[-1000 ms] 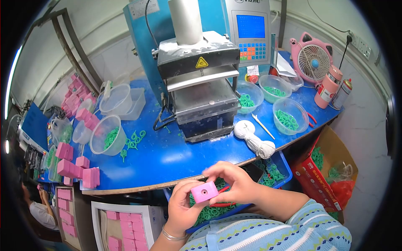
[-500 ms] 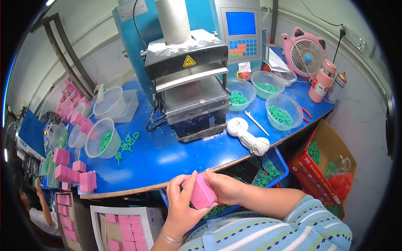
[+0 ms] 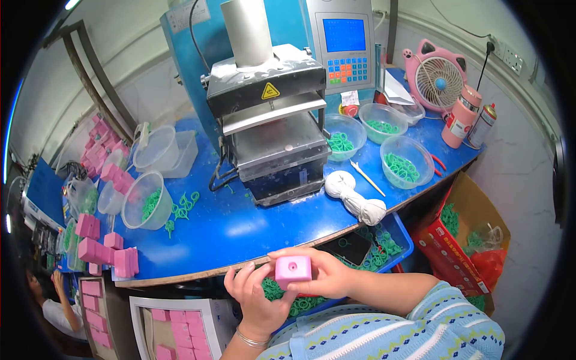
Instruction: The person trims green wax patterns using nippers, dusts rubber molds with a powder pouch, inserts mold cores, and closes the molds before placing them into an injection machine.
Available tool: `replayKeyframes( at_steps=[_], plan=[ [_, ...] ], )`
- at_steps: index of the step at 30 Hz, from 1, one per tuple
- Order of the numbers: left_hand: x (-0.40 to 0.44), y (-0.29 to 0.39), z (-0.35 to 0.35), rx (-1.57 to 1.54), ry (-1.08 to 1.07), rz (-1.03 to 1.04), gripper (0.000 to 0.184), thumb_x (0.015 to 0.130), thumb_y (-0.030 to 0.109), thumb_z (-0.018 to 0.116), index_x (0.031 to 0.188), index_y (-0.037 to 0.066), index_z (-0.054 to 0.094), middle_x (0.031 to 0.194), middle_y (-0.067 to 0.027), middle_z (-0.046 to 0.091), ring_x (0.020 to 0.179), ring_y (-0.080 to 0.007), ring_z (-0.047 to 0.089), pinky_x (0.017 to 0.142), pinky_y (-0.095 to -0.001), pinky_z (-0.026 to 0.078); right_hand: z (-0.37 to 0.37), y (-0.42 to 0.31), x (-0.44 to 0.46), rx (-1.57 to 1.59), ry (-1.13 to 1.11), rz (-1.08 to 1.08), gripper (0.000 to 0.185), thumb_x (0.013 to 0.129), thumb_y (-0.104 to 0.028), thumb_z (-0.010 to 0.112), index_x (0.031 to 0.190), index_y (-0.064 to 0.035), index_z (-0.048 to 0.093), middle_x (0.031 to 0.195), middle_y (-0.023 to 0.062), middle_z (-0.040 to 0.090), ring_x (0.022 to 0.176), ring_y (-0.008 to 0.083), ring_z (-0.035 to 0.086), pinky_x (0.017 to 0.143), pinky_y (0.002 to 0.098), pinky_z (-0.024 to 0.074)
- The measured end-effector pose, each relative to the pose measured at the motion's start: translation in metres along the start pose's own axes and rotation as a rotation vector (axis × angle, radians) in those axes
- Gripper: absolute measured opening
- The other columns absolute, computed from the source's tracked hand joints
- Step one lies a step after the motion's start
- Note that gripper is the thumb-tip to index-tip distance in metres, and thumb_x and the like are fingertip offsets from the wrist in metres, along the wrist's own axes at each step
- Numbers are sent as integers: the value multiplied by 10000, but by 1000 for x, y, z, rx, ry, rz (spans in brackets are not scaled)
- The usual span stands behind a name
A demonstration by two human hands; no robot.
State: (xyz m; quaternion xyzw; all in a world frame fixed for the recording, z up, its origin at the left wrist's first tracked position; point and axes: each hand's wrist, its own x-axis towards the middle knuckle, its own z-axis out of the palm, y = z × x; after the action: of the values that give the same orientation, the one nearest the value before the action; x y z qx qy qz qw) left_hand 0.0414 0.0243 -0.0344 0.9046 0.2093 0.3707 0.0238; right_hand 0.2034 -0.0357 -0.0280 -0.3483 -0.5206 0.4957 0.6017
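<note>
A small pink box-shaped block [image 3: 294, 278] with a round hole in its near face is gripped by my right hand [image 3: 329, 271], fingers over the top and thumb below. My left hand [image 3: 258, 297] is at the block's left side, its fingers spread; whether its thumb touches the block I cannot tell. Beneath both hands, a blue tray [image 3: 403, 231] of green rings sticks out from under the table edge, with a dark phone-like slab [image 3: 354, 247] among the rings.
A heat press [image 3: 279, 144] stands on the blue table [image 3: 204, 246]. Bowls of green rings, a white yarn bundle [image 3: 357, 201] and a pink fan [image 3: 441, 81] surround it. Pink blocks [image 3: 126, 262] are stacked left. A red carton [image 3: 444, 252] stands right; another person [image 3: 60, 309] sits far left.
The pink block has turned so its holed face shows. My left hand has loosened from it and spread its fingers, while my right hand has wrapped around it.
</note>
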Motion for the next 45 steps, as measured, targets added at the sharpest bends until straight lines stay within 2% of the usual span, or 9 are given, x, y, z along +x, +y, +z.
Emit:
replayKeyframes(
  at_steps=[5, 12, 17, 23, 29, 31, 33, 39, 45],
  plan=[
    [-1, -3, 0, 198, 142, 186, 537, 731, 277, 705, 1165, 101, 441, 1251, -156, 316, 1192, -391, 318, 975, -558, 242, 4, 6, -5, 82, -111, -34, 535, 813, -56, 624, 1300, -25, 405, 1306, 117, 456, 1193, 193, 448, 999, 347, 371],
    [12, -25, -3, 90, -1, -65, 715, 574, 200, 751, 1181, 9, 425, 1146, -153, 468, 1120, -344, 402, 978, -501, 281, -18, 12, 16, 105, 98, 124, 728, 849, -244, 636, 1380, -18, 193, 1323, 195, 376, 1200, 250, 427, 985, 366, 385],
    [42, -58, -29, 226, -150, -228, 841, 533, 146, 802, 1245, -36, 392, 1168, -192, 487, 1092, -359, 440, 968, -447, 333, -64, -60, 66, 327, 419, 228, 715, 884, -567, 412, 1210, 70, 405, 1036, 182, 586, 834, 236, 634, 678, 318, 521],
    [46, -76, -24, -7, -411, -372, 733, 537, 170, 822, 1146, -26, 463, 1107, -195, 505, 1043, -352, 481, 902, -409, 408, -97, -66, 87, 293, 258, 305, 550, 942, -436, 314, 1068, 46, 547, 869, 158, 641, 704, 192, 640, 584, 280, 493],
    [33, -84, -17, -155, -306, -449, 689, 554, 142, 808, 1133, -11, 467, 1095, -183, 508, 1029, -348, 488, 909, -392, 409, -60, -58, 30, 306, 183, 223, 451, 938, -310, 356, 1127, 55, 542, 1075, 204, 598, 777, 242, 642, 623, 313, 509],
    [24, -92, -14, -179, -256, -439, 715, 567, 148, 810, 1161, -9, 444, 1086, -153, 514, 1031, -287, 502, 900, -364, 415, -55, -55, 12, 733, 74, 326, 533, 905, -203, 446, 1367, 6, 281, 1158, 230, 550, 785, 250, 649, 621, 297, 527],
    [23, -85, -16, -1051, 68, -900, 765, 574, 175, 823, 1194, -9, 414, 1084, -121, 510, 1043, -222, 494, 890, -334, 417, -68, -47, 3, 811, -172, 323, 639, 893, -149, 458, 1420, -39, 115, 1156, 260, 540, 680, 244, 654, 526, 268, 525],
    [52, -34, -33, -439, 46, -246, 839, 543, 252, 849, 1206, 4, 398, 1237, -184, 427, 1116, -298, 455, 948, -382, 369, -49, -29, -10, 631, -276, 660, 590, 861, -93, 465, 1390, -51, 209, 1094, 274, 568, 572, 227, 648, 438, 246, 521],
    [49, -18, -26, -541, -346, -302, 882, 513, 191, 852, 1212, 34, 339, 1152, -145, 481, 1063, -249, 499, 876, -349, 438, -32, -6, -8, 498, -306, 753, 589, 850, -99, 448, 1391, -59, 220, 1079, 251, 583, 575, 215, 645, 441, 248, 515]
  ],
)
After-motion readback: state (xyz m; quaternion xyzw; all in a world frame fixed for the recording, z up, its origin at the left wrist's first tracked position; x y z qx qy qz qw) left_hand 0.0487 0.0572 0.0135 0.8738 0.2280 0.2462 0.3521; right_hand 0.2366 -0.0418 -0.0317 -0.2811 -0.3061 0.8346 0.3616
